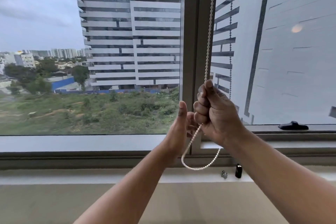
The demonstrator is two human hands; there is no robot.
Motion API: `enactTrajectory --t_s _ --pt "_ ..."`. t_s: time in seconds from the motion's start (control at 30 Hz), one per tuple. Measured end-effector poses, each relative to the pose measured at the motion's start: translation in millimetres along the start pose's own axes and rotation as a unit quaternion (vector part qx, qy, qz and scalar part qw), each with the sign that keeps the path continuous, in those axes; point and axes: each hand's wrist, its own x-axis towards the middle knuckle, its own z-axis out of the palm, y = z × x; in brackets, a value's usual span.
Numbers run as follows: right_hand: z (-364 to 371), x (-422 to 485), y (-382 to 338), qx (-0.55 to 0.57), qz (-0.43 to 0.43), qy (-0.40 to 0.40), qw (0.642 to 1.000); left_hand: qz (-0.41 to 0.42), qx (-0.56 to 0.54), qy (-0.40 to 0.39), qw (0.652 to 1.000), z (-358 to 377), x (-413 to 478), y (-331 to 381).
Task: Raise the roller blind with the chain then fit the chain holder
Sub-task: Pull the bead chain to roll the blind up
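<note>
The right hand (216,112) is a raised fist clenched round the white bead chain (209,42). The left hand (179,129), thumb up and fingers loosely curled, grips nothing, just left of it.

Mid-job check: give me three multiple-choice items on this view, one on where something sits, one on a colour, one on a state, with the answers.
1. Where is the small black piece?
A. on the sill below the chain loop
B. in the left hand
C. high on the frame

2. What colour is the bead chain?
A. red
B. white
C. black

3. What is the right hand doing?
A. resting flat on the sill
B. fisted around the chain
C. hanging empty

Answers:
1 A, it stands on the sill beside a small metal piece.
2 B, its beads read pale against the frame.
3 B, the chain enters the top of the fist and leaves below, while the left hand is open beside it.
</note>
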Motion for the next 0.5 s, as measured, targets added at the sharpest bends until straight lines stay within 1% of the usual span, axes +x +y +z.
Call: enactTrajectory --t_s 0.13,0.2,0.27,0.4,0.5 --pt "-7.7 -33.5 39.7 -0.010 0.058 0.039 0.997 0.028 -0.047 0.046 0.997 -8.6 9.2 24.6" --pt "-10.7 -50.6 59.4 -0.027 0.097 0.070 0.992 0.046 -0.077 0.038 0.995 -9.5 14.9 40.8" --pt "-13.2 -63.5 73.0 -0.030 0.126 0.081 0.988 0.062 -0.103 0.021 0.992 -6.7 19.2 60.0" --pt "-15.6 -69.5 78.7 -0.020 0.140 0.088 0.986 0.066 -0.156 0.019 0.985 5.6 22.8 81.9" --pt "-17.5 -68.5 77.9 -0.021 0.137 0.091 0.986 0.064 -0.158 0.053 0.984 13.2 22.3 82.1"
